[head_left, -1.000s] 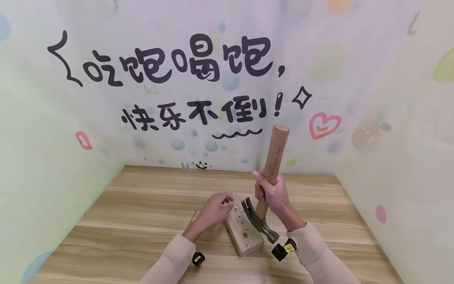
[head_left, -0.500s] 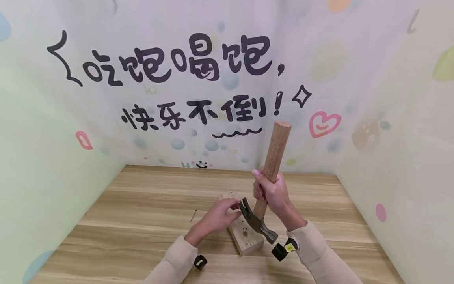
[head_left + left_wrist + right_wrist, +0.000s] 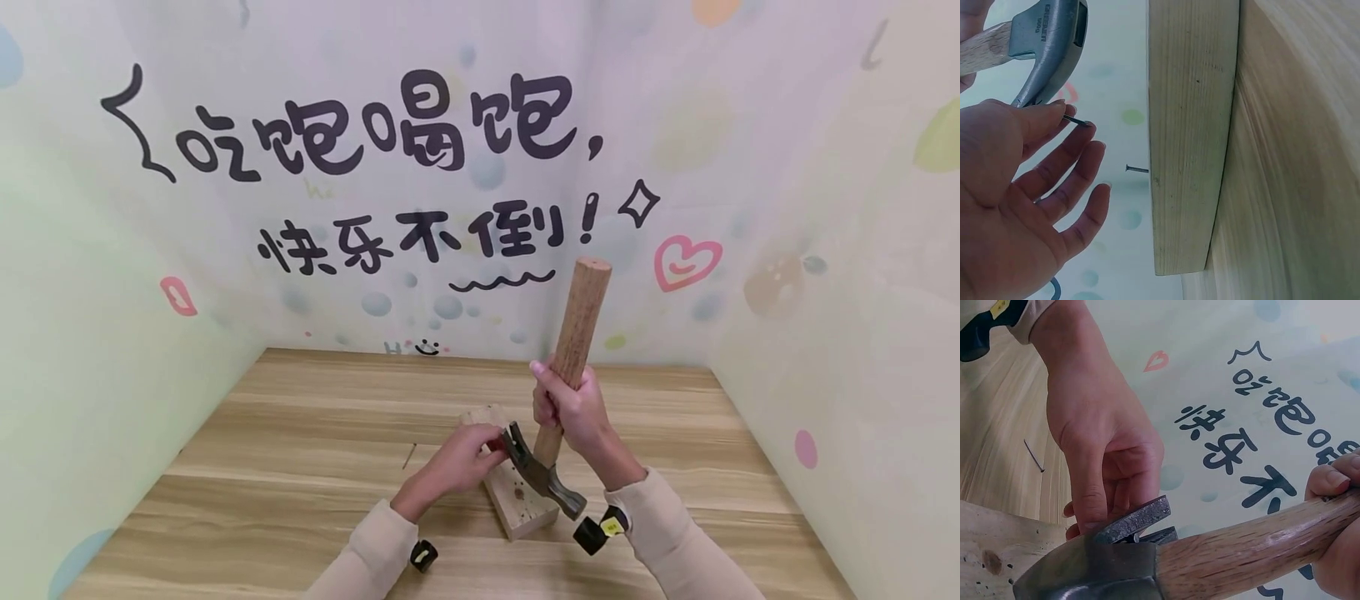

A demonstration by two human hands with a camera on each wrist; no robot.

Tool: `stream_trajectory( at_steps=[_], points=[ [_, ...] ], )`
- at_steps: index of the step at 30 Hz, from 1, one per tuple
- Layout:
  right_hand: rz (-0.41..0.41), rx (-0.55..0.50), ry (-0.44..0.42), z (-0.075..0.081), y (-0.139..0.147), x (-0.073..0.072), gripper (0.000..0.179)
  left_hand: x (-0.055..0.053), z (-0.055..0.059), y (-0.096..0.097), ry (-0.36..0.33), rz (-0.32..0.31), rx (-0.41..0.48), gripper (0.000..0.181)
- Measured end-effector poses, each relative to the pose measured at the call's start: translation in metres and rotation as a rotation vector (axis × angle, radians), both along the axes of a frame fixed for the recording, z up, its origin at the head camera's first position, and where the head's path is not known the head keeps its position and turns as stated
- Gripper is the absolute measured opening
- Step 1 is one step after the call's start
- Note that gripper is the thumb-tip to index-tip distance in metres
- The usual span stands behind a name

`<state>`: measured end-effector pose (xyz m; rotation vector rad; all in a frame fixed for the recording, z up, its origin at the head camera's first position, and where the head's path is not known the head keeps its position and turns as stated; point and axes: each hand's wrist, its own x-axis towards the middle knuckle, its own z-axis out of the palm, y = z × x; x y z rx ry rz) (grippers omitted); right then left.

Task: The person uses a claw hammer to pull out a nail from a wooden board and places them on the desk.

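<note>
A wood-grained tabletop [image 3: 300,508] meets pale, printed walls [image 3: 360,50]. Above it the hammer [image 3: 550,446] slants: round, grained wooden handle pointing up, dark metal head lowest, curved claw toward the left. The right hand [image 3: 583,417] is wrapped round the handle; the left hand [image 3: 467,458] pinches a slim nail [image 3: 1077,120] by the claw, remaining fingers loosely bent. Underneath, a pitted rectangular block [image 3: 510,512] bears an upright second nail [image 3: 1137,169].

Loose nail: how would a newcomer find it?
On the wood-grain table, find the pale block. In the head view, the loose nail lies left of it. It alone lies on the table: one nail stands in the block, the left hand pinches another nail.
</note>
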<state>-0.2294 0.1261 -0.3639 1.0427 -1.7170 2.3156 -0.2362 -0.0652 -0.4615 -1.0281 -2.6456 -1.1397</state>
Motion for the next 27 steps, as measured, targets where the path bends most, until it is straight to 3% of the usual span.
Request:
stream_trajectory(
  at_steps=[7,18,23,27],
  points=[
    [0.013,0.007,-0.021,-0.004,-0.003,-0.001,0.029,0.000,-0.002,-0.004,0.037,-0.004,0.004,0.010],
    [0.014,0.019,-0.020,-0.015,-0.006,-0.003,0.033,-0.001,-0.002,-0.010,0.020,0.032,-0.021,0.007],
    [0.003,0.039,-0.030,-0.018,-0.008,-0.005,0.032,0.000,-0.002,-0.014,0.022,0.067,-0.019,0.009],
    [-0.004,0.060,-0.037,-0.021,-0.009,-0.007,0.032,0.000,-0.002,-0.021,-0.012,0.134,-0.032,0.010]
  ],
)
